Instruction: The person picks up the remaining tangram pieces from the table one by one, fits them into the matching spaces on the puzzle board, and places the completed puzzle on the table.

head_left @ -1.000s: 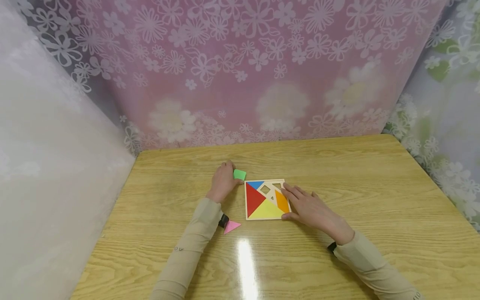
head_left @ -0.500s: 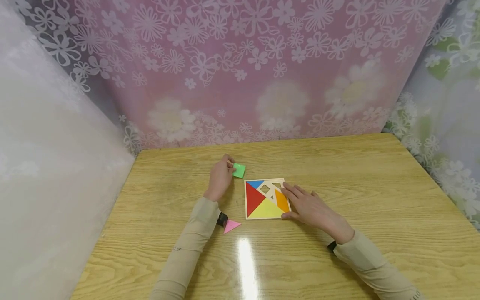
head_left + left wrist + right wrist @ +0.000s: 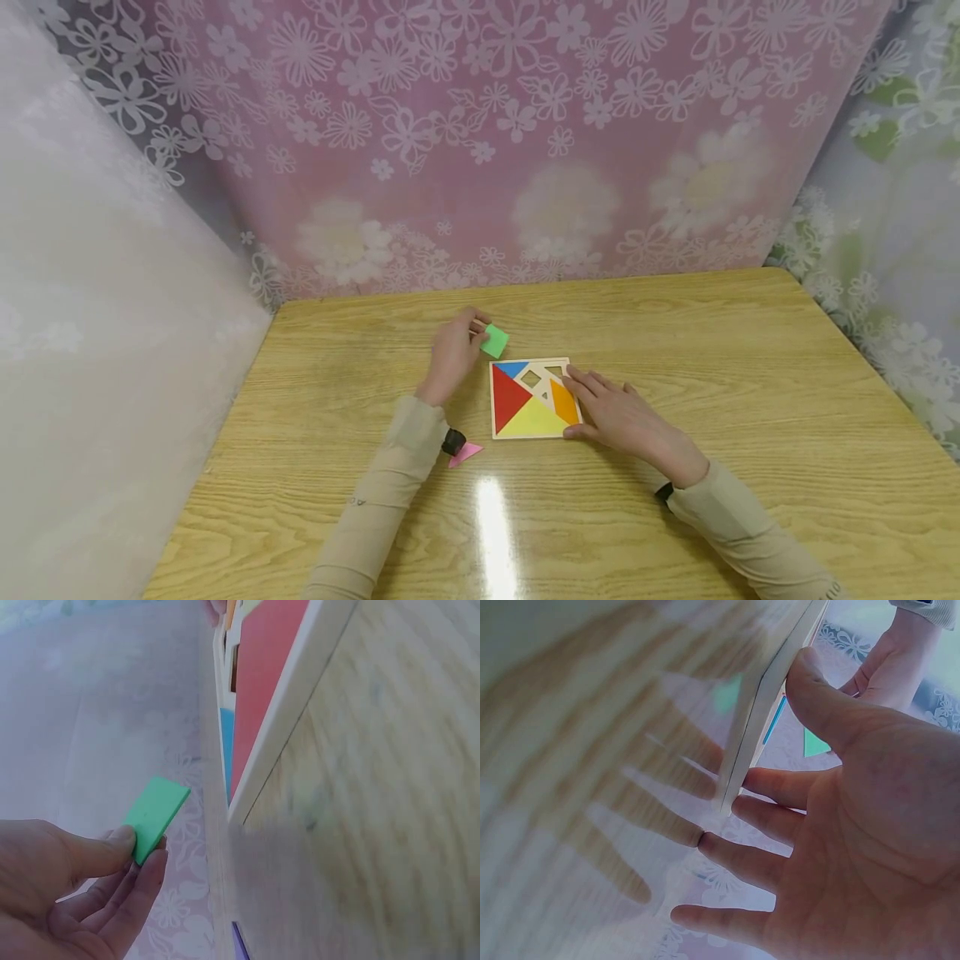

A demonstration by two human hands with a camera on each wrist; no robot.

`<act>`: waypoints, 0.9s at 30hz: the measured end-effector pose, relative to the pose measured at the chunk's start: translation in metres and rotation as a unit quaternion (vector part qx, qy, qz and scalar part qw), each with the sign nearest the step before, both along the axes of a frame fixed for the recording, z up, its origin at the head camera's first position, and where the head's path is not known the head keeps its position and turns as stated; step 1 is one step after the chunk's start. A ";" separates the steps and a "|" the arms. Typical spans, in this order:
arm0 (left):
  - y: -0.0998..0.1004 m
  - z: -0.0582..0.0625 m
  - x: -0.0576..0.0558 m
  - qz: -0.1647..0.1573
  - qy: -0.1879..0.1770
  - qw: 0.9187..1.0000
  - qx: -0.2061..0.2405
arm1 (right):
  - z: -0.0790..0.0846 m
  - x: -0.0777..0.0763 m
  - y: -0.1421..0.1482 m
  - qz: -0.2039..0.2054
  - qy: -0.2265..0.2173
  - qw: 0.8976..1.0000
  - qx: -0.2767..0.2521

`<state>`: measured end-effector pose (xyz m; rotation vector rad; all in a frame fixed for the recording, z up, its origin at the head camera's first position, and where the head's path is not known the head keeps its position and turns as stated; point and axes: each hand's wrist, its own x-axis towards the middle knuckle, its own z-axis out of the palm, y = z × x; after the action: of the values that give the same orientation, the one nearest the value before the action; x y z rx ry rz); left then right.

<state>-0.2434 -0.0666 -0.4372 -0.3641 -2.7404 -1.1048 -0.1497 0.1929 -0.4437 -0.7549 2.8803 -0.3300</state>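
Observation:
My left hand (image 3: pixel 452 354) pinches a green square tangram piece (image 3: pixel 495 341) between thumb and fingers, beyond the top left corner of the wooden tangram board (image 3: pixel 492 417). In the left wrist view the green piece (image 3: pixel 155 814) is tilted and clear of the board. Red (image 3: pixel 510 400), yellow (image 3: pixel 535 419), blue (image 3: pixel 512 369) and orange (image 3: pixel 565 402) pieces lie in the board, beside several cut-out holes. My right hand (image 3: pixel 626 423) rests at the board's right edge, thumb near its lower corner, fingers (image 3: pixel 769 817) straight and spread along the side.
On the wood-grain table (image 3: pixel 337 350) a pink triangle (image 3: pixel 467 452) lies near my left wrist, partly covered by a black wrist device (image 3: pixel 453 442). A thin purple piece (image 3: pixel 239 943) shows at the bottom of the left wrist view. A flowered curtain (image 3: pixel 480 208) hangs behind the table.
The left hand has lifted the green square away from the board's corner, turned it and moved it slightly right. My right hand and the board have stayed put.

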 end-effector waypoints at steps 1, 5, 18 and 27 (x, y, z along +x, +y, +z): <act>0.001 -0.001 0.001 -0.003 -0.004 1.000 -0.003 | 0.000 0.000 0.000 -0.001 -0.001 1.000 0.000; 0.007 -0.002 0.004 -0.039 -0.013 0.999 -0.004 | 0.000 0.000 0.000 -0.003 -0.001 1.000 0.000; 0.029 -0.004 0.012 -0.120 -0.044 0.991 -0.047 | -0.003 -0.001 0.002 -0.001 0.005 1.000 0.001; 0.033 -0.011 0.013 -0.154 -0.059 0.985 -0.056 | -0.002 -0.001 0.001 0.002 0.006 1.000 0.003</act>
<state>-0.2304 -0.0333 -0.4485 -0.7855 -2.9278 -1.0712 -0.1507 0.1940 -0.4456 -0.7646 2.8901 -0.3178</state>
